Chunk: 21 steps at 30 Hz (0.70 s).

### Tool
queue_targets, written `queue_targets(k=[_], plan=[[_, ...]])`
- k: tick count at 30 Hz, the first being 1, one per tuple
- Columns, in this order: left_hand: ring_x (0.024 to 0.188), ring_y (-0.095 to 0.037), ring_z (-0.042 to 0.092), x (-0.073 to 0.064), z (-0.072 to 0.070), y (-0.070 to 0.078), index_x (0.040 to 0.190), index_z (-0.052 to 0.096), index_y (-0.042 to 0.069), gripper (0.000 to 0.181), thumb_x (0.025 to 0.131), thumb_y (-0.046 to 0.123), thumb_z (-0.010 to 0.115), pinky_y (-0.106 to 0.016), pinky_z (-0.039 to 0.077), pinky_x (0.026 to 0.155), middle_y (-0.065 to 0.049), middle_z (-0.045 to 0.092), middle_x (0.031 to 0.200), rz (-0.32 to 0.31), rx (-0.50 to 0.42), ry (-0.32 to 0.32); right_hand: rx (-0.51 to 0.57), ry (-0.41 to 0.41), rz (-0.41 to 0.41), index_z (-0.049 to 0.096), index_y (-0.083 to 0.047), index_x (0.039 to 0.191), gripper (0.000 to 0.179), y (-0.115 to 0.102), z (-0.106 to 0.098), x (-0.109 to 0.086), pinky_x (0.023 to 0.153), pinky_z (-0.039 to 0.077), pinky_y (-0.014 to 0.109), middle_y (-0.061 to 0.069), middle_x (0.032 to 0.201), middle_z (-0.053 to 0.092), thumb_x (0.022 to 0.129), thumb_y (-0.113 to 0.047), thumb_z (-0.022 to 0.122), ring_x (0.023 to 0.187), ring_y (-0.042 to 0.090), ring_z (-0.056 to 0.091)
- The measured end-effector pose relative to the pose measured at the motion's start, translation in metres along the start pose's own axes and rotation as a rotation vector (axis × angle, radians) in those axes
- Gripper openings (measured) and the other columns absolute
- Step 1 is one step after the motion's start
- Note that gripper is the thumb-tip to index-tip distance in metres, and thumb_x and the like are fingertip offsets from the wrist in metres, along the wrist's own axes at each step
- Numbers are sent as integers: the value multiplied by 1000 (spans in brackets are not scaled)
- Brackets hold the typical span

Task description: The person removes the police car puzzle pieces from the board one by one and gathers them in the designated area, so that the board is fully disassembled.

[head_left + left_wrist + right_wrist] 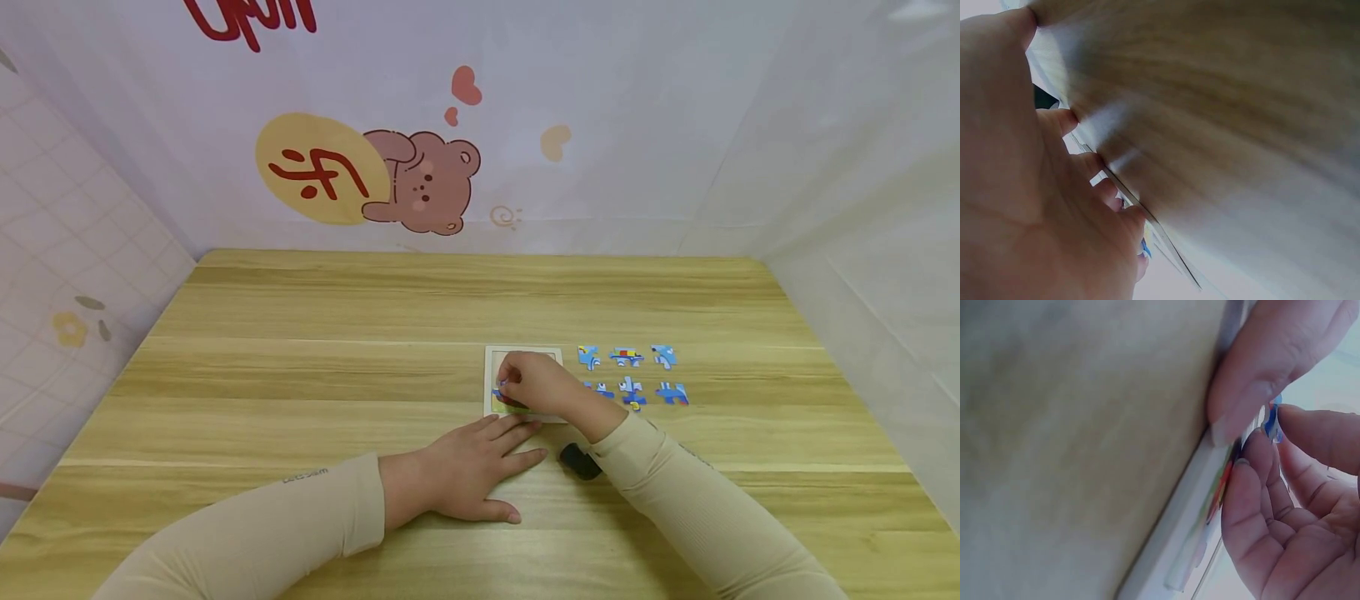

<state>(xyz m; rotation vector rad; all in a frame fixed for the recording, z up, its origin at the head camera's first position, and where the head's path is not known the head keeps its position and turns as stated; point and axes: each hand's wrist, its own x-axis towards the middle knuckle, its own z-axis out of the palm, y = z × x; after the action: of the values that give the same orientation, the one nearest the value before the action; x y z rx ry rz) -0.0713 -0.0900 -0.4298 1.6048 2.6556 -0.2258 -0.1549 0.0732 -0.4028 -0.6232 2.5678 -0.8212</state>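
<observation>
My right hand (543, 383) reaches over a shallow puzzle tray (488, 371) with a pale rim. Between its thumb and finger it pinches a small blue jigsaw piece (1272, 422), held at the tray's left part. Red and green picture parts show low in the tray, partly covered by this hand. With fingers spread and straight, my left hand (468, 471) rests on the table, its fingertips at the tray's near edge. In the right wrist view a left fingertip (1241, 415) presses on the rim.
Right of the tray lie several loose jigsaw pieces in two rows, among them a piece with red and yellow (627, 357) and a blue piece (672, 393). A black object (580, 461) is beside my right sleeve. A white curtain (637, 167) hangs behind the wooden table (337, 308).
</observation>
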Motion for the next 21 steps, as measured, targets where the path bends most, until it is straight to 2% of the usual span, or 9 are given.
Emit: queue_targets(k=[8,21], plan=[[145,-25,22,0,0,0,152,33,21,76,93,68,38,-37,29,113,-10,26,158,-2,10,1,88,-20,-29,57,-8,89,7,6,-1,0,68,43,27,0,75,56,91,-6,64,68,11,51],[145,-25,21,1,0,1,152,33,21,75,93,67,38,-38,29,113,-10,25,158,-3,-8,-8,198,-32,-52,58,-5,89,6,11,-2,-1,71,46,27,2,77,61,91,-3,64,72,10,56]])
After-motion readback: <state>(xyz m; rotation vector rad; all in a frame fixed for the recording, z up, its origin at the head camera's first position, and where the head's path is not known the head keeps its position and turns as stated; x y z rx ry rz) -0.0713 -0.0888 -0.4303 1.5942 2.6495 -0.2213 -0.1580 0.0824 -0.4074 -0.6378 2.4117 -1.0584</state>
